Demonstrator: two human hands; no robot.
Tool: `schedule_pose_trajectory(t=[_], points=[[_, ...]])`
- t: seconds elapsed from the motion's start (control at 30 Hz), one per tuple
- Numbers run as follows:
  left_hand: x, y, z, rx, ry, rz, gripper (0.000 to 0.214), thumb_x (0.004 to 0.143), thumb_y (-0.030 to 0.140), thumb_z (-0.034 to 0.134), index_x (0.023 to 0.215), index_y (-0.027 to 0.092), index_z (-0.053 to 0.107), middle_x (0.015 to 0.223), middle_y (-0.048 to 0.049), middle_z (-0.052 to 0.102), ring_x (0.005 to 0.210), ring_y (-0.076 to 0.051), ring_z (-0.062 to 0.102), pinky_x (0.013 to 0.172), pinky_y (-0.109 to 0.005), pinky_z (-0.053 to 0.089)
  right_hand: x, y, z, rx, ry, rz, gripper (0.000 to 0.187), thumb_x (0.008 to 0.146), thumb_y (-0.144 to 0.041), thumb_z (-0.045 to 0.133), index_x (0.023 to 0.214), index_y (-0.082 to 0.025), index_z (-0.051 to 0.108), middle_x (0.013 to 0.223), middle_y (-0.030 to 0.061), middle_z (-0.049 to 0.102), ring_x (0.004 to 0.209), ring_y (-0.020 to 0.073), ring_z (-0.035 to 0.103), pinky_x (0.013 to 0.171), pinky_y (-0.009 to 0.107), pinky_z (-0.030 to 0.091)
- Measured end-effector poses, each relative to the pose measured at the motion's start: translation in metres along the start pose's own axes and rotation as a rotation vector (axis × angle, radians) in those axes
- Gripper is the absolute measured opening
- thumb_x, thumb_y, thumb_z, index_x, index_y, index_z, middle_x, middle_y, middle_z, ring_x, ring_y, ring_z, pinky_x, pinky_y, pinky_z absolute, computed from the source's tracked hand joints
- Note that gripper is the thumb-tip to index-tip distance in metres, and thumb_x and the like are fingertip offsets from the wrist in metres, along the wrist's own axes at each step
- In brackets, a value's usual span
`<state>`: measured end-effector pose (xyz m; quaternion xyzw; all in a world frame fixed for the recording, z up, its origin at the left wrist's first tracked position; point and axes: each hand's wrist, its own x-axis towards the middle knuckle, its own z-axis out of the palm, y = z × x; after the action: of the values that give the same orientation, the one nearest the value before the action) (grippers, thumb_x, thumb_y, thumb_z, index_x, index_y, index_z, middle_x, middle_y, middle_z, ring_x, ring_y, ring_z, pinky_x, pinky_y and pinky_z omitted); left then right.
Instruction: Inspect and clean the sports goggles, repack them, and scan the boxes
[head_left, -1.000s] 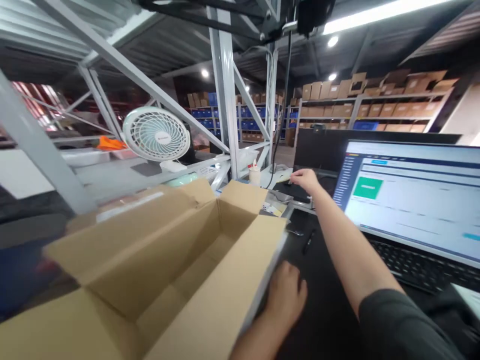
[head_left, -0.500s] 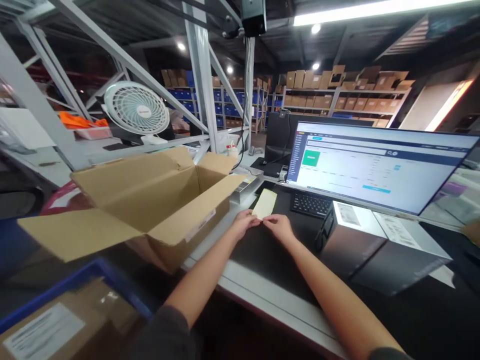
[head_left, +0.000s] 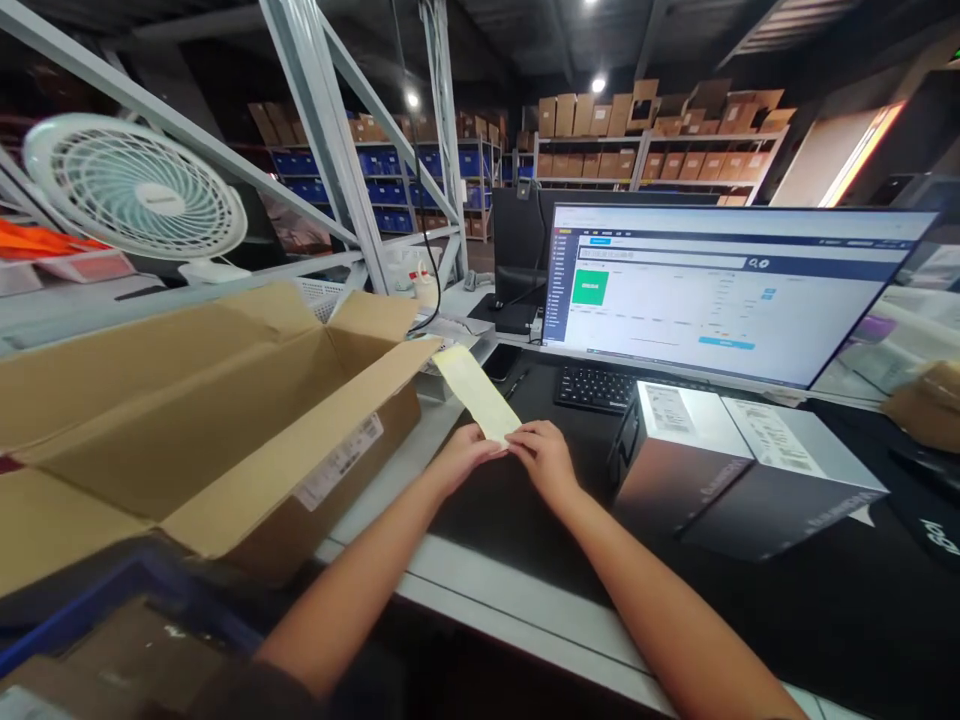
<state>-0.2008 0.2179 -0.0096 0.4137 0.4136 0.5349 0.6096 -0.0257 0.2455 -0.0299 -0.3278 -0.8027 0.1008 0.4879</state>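
Left hand [head_left: 459, 458] and right hand [head_left: 546, 462] meet at centre frame. Fingers on both are closed narrow, pinching the near short end of a pale yellow paper strip [head_left: 474, 388]. The strip rises from the pinch toward 11 o'clock. Its far end is free in the air, just beside the box flap; can't tell if it touches.

Handling, judged: very light, thin and floppy, likely a label or its backing. It would crease easily and may be slick-faced. Best grip is the present one, at the short edge with thumb and finger pads, one hand per corner; a light pinch is enough.

Hands are over the black desk mat [head_left: 525, 510]; can't tell if the wrists rest on it.

- 3 o'clock: grey carton [head_left: 720, 480] with printed labels on top, near the right hand but apart.
- 1 o'clock: keyboard [head_left: 600, 386], lit monitor [head_left: 720, 290] behind it.
- 9 o'clock: open cardboard box [head_left: 225, 400], flaps out, sticker on the near flap.
- 10 o'clock: white fan [head_left: 135, 190], well apart.
- 7 o'clock: blue bin [head_left: 90, 610].
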Motion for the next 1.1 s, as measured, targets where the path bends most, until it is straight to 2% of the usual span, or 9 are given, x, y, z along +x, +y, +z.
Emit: schedule_pose_trajectory(t=[0.17, 0.27, 0.33, 0.5, 0.67, 0.8, 0.93, 1.03, 1.1], points=[[0.000, -0.001, -0.002, -0.041, 0.060, -0.045, 0.056, 0.065, 0.032, 0.090, 0.114, 0.014, 0.070, 0.119, -0.0150, 0.073, 0.088, -0.022, 0.073, 0.072, -0.029, 0.060, -0.004, -0.001, 0.001, -0.088, 0.017, -0.080, 0.016, 0.079, -0.012, 0.082, 0.090, -0.024, 0.079, 0.090, 0.0034, 0.072, 0.085, 0.0192, 0.062, 0.077, 0.033, 0.051], [0.000, -0.003, -0.004, -0.043, 0.111, -0.086, 0.050, 0.072, 0.028, 0.086, 0.116, 0.016, 0.068, 0.119, -0.0137, 0.073, 0.085, -0.020, 0.073, 0.065, -0.026, 0.060, -0.004, -0.007, -0.002, -0.179, 0.028, -0.170, 0.009, 0.084, -0.015, 0.078, 0.087, -0.023, 0.077, 0.091, 0.0037, 0.072, 0.084, 0.0195, 0.061, 0.074, 0.034, 0.047], [-0.001, -0.002, -0.004, -0.052, 0.124, -0.131, 0.042, 0.076, 0.024, 0.082, 0.115, 0.015, 0.069, 0.116, -0.0138, 0.074, 0.083, -0.020, 0.073, 0.064, -0.027, 0.061, -0.004, -0.014, -0.004, -0.237, 0.028, -0.264, 0.008, 0.090, -0.016, 0.072, 0.088, -0.023, 0.076, 0.091, 0.0032, 0.073, 0.084, 0.0193, 0.061, 0.078, 0.036, 0.046], [-0.007, 0.007, -0.003, -0.105, 0.084, -0.221, 0.025, 0.086, 0.016, 0.070, 0.111, 0.011, 0.071, 0.106, -0.0144, 0.075, 0.076, -0.017, 0.071, 0.067, -0.029, 0.062, -0.003, -0.036, -0.012, -0.328, 0.046, -0.509, 0.022, 0.100, -0.013, 0.053, 0.095, -0.021, 0.073, 0.097, 0.0021, 0.075, 0.088, 0.0169, 0.062, 0.093, 0.037, 0.045], [-0.011, 0.013, 0.001, -0.128, 0.052, -0.272, 0.025, 0.089, 0.012, 0.063, 0.111, 0.006, 0.071, 0.097, -0.0158, 0.076, 0.068, -0.016, 0.070, 0.063, -0.026, 0.060, -0.004, -0.050, -0.017, -0.375, 0.056, -0.592, 0.024, 0.100, -0.009, 0.050, 0.094, -0.018, 0.072, 0.095, 0.0036, 0.075, 0.085, 0.0176, 0.062, 0.093, 0.037, 0.046], [-0.009, 0.009, 0.000, -0.113, 0.043, -0.292, 0.024, 0.089, 0.011, 0.061, 0.110, 0.004, 0.070, 0.087, -0.0146, 0.075, 0.066, -0.015, 0.069, 0.061, -0.025, 0.059, -0.009, -0.050, -0.013, -0.365, 0.037, -0.563, 0.025, 0.099, -0.008, 0.049, 0.093, -0.017, 0.072, 0.091, 0.0051, 0.074, 0.080, 0.0174, 0.061, 0.093, 0.038, 0.047], [-0.006, 0.001, -0.004, -0.063, 0.021, -0.273, 0.028, 0.084, 0.015, 0.068, 0.110, 0.007, 0.070, 0.088, -0.0132, 0.076, 0.066, -0.017, 0.070, 0.060, -0.026, 0.058, -0.015, -0.045, -0.005, -0.281, 0.005, -0.457, 0.023, 0.097, -0.010, 0.054, 0.090, -0.021, 0.072, 0.087, 0.0026, 0.073, 0.076, 0.0151, 0.061, 0.095, 0.037, 0.047], [-0.006, -0.004, -0.005, 0.008, -0.012, -0.201, 0.035, 0.074, 0.018, 0.079, 0.108, 0.011, 0.072, 0.091, -0.0101, 0.077, 0.070, -0.018, 0.071, 0.061, -0.025, 0.056, -0.014, -0.034, -0.004, -0.180, 0.049, -0.279, 0.008, 0.094, -0.022, 0.065, 0.093, -0.025, 0.072, 0.099, 0.0037, 0.073, 0.092, 0.0197, 0.065, 0.096, 0.041, 0.048], [-0.007, -0.005, -0.003, 0.058, -0.067, -0.144, 0.039, 0.069, 0.019, 0.084, 0.106, 0.013, 0.074, 0.092, -0.0092, 0.077, 0.076, -0.020, 0.072, 0.067, -0.026, 0.056, -0.010, -0.022, -0.006, -0.120, 0.149, -0.105, 0.015, 0.096, -0.027, 0.060, 0.107, -0.023, 0.069, 0.108, 0.0096, 0.071, 0.102, 0.0245, 0.065, 0.091, 0.043, 0.051]])
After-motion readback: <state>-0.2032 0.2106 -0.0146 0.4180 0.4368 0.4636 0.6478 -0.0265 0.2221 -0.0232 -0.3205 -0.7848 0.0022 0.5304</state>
